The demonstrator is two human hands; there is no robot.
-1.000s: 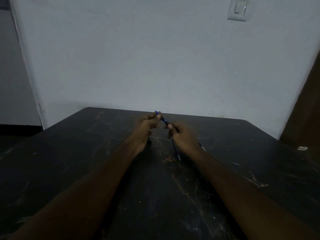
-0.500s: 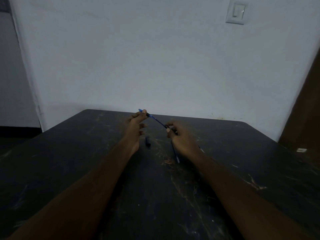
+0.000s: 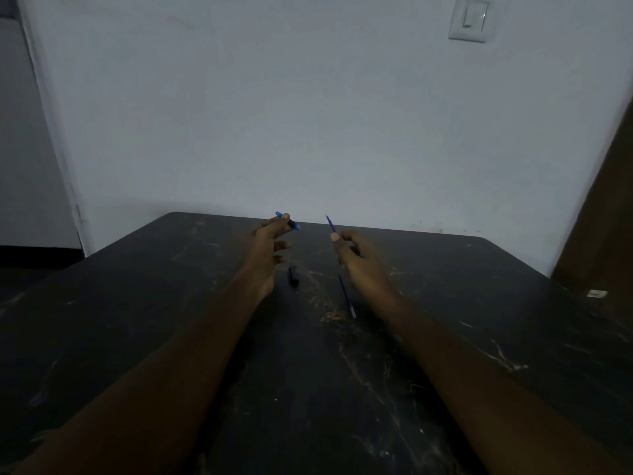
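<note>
My left hand pinches a short blue pen piece between thumb and fingertips, raised above the dark table. My right hand holds a thin blue refill whose tip sticks up past my thumb. The two parts are apart, with a gap between them. A small black pen cap lies on the table between my hands. A thin dark pen barrel shows just left of my right wrist; whether it lies on the table or is held I cannot tell.
The table is dark with pale scratches and runs to a white wall. A light switch sits high on the wall at right. A brown door edge stands at far right, with a small white object near it.
The pen parts were joined between my hands; my left hand has drawn the blue piece off to the left, and the refill now stands free in my right hand.
</note>
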